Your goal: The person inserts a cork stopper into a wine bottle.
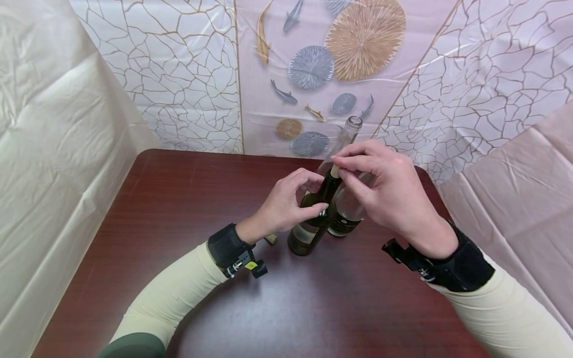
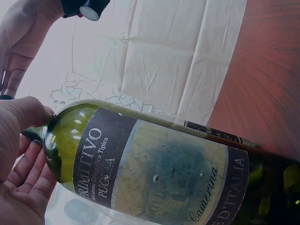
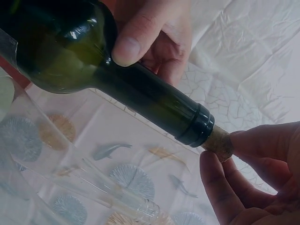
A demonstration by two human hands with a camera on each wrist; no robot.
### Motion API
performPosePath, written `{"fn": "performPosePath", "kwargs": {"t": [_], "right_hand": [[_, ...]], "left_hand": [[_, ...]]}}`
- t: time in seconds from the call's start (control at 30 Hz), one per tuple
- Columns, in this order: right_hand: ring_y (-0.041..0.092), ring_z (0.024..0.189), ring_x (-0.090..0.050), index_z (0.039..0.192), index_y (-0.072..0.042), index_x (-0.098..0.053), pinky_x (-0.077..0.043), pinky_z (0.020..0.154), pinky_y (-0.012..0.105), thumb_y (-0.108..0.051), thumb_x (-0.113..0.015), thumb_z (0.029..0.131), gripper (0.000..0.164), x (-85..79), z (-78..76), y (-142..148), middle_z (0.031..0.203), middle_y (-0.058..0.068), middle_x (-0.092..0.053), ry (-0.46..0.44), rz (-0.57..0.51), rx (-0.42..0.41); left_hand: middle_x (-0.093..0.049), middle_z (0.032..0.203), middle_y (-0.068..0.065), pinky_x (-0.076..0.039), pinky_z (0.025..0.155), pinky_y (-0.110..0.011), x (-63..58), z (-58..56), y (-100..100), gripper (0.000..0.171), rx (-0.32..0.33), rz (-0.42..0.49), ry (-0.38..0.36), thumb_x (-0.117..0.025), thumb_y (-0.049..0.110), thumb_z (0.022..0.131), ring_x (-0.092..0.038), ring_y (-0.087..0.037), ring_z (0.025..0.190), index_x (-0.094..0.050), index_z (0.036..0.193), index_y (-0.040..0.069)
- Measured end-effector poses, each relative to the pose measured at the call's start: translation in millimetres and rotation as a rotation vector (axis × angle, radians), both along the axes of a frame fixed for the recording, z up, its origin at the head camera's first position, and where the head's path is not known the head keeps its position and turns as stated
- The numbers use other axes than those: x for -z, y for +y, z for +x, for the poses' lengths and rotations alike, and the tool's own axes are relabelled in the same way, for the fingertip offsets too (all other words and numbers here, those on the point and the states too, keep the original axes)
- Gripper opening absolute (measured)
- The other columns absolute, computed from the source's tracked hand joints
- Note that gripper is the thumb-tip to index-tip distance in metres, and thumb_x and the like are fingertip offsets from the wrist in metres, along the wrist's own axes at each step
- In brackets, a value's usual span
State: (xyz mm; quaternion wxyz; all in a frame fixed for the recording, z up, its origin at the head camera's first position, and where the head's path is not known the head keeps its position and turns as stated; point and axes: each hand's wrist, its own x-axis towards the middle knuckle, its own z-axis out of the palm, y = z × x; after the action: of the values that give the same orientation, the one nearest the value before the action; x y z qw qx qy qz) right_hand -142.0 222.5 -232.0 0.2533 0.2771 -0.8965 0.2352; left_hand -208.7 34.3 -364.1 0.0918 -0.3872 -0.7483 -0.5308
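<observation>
Right wrist: our left hand (image 3: 157, 26) grips the bottle (image 3: 152, 99), our right hand (image 3: 244, 190) pinches the cork (image 3: 219, 143); we're likely seating or drawing it, which next calls for straight force.

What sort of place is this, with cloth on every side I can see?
Probably a makeshift filming booth: sheets hang around a table, and both wrists wear black bands carrying small gadgets.

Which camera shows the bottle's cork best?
The right wrist view: the cork looks largest, pinched by the right hand. The head view shows it small, partly hidden; the left wrist view doesn't show it.
</observation>
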Motion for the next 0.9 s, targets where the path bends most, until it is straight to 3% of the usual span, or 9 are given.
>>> {"fn": "performPosePath", "kwargs": {"t": [0.4, 0.9], "right_hand": [[0.014, 0.085, -0.068, 0.110, -0.003, -0.081, -0.043, 0.071, 0.012, 0.004, -0.076, 0.090, 0.022, 9.6, 0.9, -0.9, 0.107, 0.008, -0.075, 0.122, 0.002, -0.062], [0.019, 0.090, -0.070, 0.111, -0.002, -0.081, -0.047, 0.073, 0.018, -0.004, -0.075, 0.094, 0.018, 15.8, 0.1, 1.3, 0.107, 0.013, -0.073, 0.170, 0.055, -0.065]], "left_hand": [[-0.068, 0.109, -0.006, -0.058, 0.090, -0.030, 1.5, -1.5, 0.6, 0.042, 0.006, 0.021, 0.013, -0.085, 0.013, 0.085, -0.067, -0.016, 0.101, -0.067, 0.123, 0.005], [-0.067, 0.108, -0.005, -0.060, 0.089, -0.042, 4.4, -1.7, 1.2, 0.042, 0.020, 0.043, 0.004, -0.085, 0.013, 0.085, -0.065, -0.016, 0.100, -0.067, 0.123, 0.006]]}}
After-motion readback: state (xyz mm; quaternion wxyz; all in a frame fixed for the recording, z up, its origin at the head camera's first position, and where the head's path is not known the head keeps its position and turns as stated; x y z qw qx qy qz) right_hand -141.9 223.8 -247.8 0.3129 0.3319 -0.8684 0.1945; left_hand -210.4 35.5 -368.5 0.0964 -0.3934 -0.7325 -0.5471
